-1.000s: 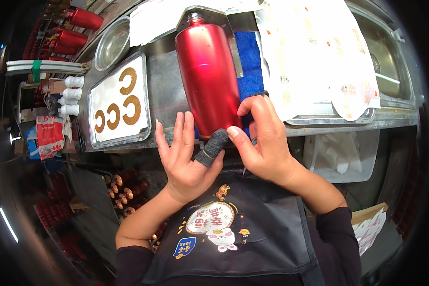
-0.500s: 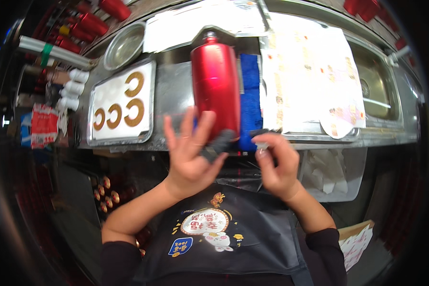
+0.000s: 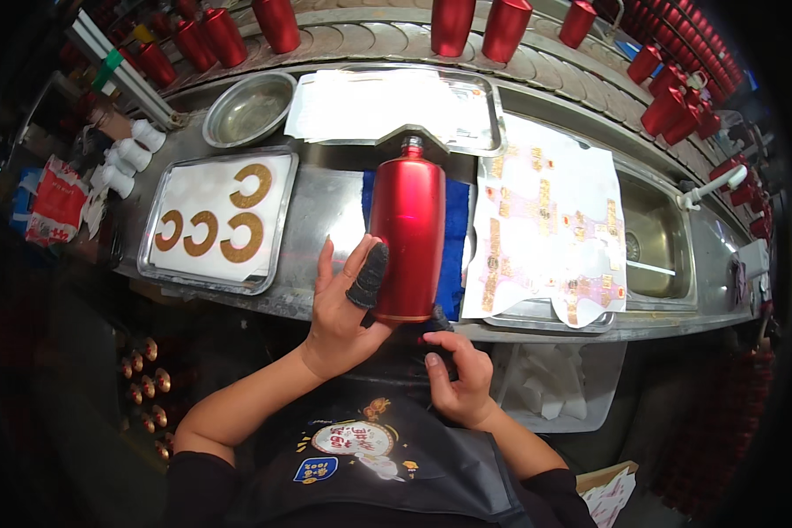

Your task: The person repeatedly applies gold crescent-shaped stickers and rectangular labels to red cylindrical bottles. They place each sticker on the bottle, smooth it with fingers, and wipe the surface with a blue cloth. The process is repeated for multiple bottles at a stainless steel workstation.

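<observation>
A glossy red bottle (image 3: 408,233) lies with its neck pointing away from me, over a blue cloth (image 3: 454,220). Its neck meets a notched metal piece (image 3: 383,141). My left hand (image 3: 339,321) is open at the bottle's lower left side, fingers stretched out, a black cover on one finger. The left thumb reaches toward the bottle's base; whether it touches is unclear. My right hand (image 3: 462,374) is just right of the base, fingers curled but apart from the thumb. Its black-covered finger points at the base, and I see nothing held there.
To the left, a tray (image 3: 277,238) bears several gold C-shaped pieces, below a metal bowl (image 3: 248,113). Printed sheets (image 3: 546,220) lie on the right beside a sink (image 3: 656,238). Red bottles (image 3: 506,31) stand along a slatted conveyor at the back. Below the counter sits a plastic bin (image 3: 603,387).
My view has shifted, showing more of the back. My left hand has moved from over the bottle's lower end to its left side. My right hand has come closer to the base.
</observation>
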`<state>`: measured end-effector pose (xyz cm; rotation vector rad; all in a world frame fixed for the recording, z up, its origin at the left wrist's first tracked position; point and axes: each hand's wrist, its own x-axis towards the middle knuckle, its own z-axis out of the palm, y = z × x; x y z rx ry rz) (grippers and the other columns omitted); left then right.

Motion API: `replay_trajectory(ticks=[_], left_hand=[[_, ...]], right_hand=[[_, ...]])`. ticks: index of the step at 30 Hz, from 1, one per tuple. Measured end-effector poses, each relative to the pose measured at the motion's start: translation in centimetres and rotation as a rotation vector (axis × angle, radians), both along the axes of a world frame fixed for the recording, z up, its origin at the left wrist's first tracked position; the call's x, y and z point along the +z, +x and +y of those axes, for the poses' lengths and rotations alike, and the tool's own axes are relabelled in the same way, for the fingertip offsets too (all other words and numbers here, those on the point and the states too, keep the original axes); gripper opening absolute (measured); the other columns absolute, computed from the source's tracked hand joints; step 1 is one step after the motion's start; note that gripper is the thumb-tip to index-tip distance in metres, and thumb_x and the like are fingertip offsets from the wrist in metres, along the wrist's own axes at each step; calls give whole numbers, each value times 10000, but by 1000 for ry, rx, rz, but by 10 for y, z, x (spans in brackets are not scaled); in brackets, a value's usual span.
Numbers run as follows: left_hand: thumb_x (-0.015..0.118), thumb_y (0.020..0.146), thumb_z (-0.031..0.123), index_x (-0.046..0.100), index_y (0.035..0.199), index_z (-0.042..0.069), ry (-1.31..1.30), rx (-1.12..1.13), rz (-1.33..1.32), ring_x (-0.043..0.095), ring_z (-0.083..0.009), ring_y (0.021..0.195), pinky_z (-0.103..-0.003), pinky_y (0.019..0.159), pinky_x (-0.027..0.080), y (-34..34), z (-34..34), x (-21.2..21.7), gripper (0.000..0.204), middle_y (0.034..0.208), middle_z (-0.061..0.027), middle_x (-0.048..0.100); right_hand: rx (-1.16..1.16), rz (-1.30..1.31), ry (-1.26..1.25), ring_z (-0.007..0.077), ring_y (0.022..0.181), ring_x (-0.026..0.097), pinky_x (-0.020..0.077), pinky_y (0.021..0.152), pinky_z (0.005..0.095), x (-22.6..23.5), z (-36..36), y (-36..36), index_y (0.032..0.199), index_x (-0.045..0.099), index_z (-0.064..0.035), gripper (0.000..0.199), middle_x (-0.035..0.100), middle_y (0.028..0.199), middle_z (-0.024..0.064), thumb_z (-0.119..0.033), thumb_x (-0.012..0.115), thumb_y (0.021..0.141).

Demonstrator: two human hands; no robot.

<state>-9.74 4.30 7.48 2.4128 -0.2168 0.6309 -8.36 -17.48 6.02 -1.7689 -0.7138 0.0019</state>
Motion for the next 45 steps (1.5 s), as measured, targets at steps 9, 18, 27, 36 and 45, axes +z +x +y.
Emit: replay_trajectory(ticks=[9,18,27,36,45], left_hand=[[781,764,170,443,1504,26,387,-164,42,418,-351,1467,-690,1185,94,18,-22,16,826,1517,-131,528],[717,927,326,256,1561,-72,76,-52,21,362,-422,1475,-624,1228,75,-4,1,-27,879,1574,-242,409],[759,883,395,243,1587,-5,80,19,195,239,-385,1541,-634,1209,-44,-10,7,-15,960,1602,-245,346],[920,701,395,330,1585,75,61,-77,62,326,-350,1515,-625,1220,110,13,0,-11,1109,1627,-222,325],[929,682,422,311,1591,61,11,-77,110,390,-366,1475,-684,1178,131,11,1,-20,1156,1654,-194,286]], right_hand=[[114,-352,-156,232,516,575,435,474,365,5,3,14,1110,683,-59,390,552,630,49,39,683,733],[-80,-16,-31,279,572,656,511,533,377,-9,-2,-8,1094,683,-52,275,664,731,118,13,655,828],[-45,59,-164,167,558,616,477,531,299,3,-11,4,1140,682,-35,286,665,733,93,-14,681,855],[-622,75,-454,266,873,694,539,790,368,-5,-71,243,1084,744,-55,282,722,953,157,-219,724,855],[-658,92,-821,317,890,699,548,792,408,-61,-78,364,896,721,-56,296,725,945,165,-290,823,747]])
